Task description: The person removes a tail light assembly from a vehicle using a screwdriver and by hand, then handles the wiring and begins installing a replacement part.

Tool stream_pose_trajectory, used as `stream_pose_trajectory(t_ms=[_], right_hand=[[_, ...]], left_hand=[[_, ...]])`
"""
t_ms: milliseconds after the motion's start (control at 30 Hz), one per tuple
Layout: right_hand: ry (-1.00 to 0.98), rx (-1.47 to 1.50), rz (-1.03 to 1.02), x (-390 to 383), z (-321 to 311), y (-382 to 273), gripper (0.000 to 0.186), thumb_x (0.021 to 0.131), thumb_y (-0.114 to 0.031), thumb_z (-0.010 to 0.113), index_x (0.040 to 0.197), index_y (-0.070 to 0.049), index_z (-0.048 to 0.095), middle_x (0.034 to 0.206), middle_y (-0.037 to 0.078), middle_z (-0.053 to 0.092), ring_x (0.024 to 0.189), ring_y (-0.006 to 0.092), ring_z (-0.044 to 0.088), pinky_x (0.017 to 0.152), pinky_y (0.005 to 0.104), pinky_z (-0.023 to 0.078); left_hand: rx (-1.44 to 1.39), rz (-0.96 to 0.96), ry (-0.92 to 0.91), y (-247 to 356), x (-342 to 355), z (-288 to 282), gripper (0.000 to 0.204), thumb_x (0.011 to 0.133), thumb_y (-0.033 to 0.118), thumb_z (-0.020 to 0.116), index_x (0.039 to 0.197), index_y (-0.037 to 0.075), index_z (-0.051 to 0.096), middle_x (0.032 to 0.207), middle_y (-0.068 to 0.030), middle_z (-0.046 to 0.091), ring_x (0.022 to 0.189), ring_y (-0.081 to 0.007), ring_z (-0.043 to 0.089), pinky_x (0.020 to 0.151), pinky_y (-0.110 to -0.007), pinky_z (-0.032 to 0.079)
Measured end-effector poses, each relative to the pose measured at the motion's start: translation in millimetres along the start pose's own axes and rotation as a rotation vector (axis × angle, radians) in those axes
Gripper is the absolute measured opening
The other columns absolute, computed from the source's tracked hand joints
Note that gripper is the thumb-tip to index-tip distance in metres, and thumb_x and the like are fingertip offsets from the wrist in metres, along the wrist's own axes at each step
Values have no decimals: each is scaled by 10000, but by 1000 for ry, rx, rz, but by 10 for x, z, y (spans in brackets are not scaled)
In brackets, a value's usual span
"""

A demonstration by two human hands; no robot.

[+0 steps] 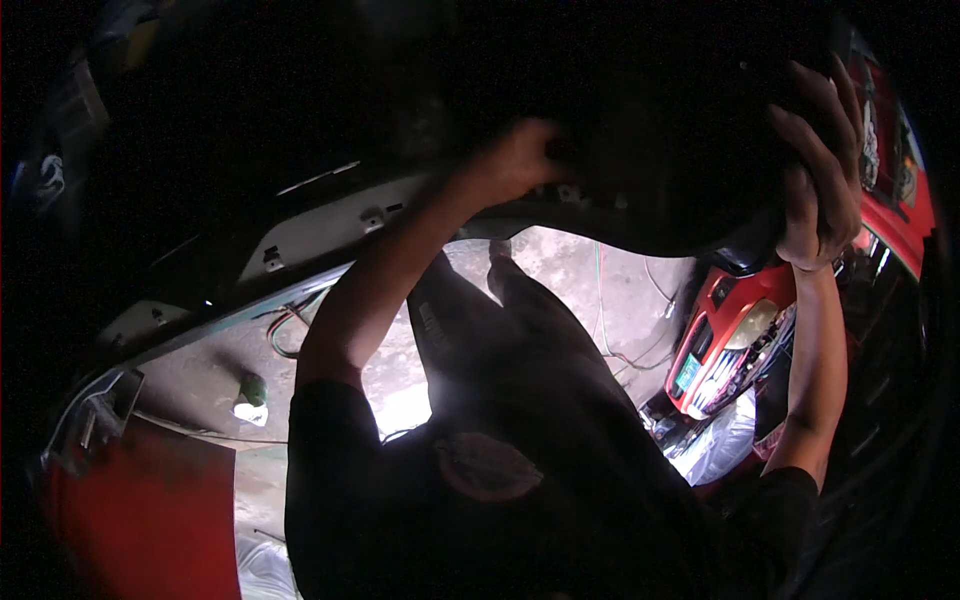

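Above the red car body point(880, 200), one dark panel point(660, 150) runs left to right. Left hand point(515, 160) grips its lower edge. Right hand point(820, 170) clamps its right end.

A large dark panel point(660, 170) fills the far side overhead and blocks any way through. The left hand point(515, 160) presses its near edge; the right hand point(820, 170) wraps its right rim. Between the two forearms lies open room above the concrete floor point(570, 260). A red car body point(730, 340) crowds the right; a red panel point(150, 500) closes the near left.
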State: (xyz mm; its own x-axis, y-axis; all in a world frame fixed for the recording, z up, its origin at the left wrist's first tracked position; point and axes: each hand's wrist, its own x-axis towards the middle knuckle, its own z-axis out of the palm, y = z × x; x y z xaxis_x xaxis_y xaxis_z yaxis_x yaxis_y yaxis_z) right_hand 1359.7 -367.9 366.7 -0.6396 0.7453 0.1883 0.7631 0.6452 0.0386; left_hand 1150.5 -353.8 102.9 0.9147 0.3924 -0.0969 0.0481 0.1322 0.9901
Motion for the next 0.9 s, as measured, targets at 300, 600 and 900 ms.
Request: stream_pose_trajectory(t_ms=[300, 600, 900], right_hand=[[28, 25, 113, 35, -65, -158, 337, 932, -180, 460, 1174, -47, 654, 1361, 161, 544, 1396, 359, 349, 1163, 496, 254], [150, 121, 180, 83, -158, -287, 259, 838, -158, 571, 996, 13, 684, 1178, 216, 602, 1282, 435, 442, 1086, 532, 315], [227, 158, 172, 3, -198, -381, 202, 874, -163, 578, 986, -16, 660, 1205, 166, 591, 1283, 405, 447, 1057, 490, 364]], left_hand=[[-12, -19, 133, -13, -32, 65, 437, 776, 184, 772, 1139, -26, 646, 993, -176, 709, 861, -224, 677, 770, -358, 532], [-19, -123, 293, 134, -173, 158, 364, 767, 111, 755, 1091, -28, 667, 979, -151, 706, 866, -189, 655, 781, -332, 511], [-211, -165, 635, 148, -767, 248, 271, 914, 177, 604, 1104, -8, 661, 1039, -114, 680, 943, -192, 643, 820, -326, 507]])
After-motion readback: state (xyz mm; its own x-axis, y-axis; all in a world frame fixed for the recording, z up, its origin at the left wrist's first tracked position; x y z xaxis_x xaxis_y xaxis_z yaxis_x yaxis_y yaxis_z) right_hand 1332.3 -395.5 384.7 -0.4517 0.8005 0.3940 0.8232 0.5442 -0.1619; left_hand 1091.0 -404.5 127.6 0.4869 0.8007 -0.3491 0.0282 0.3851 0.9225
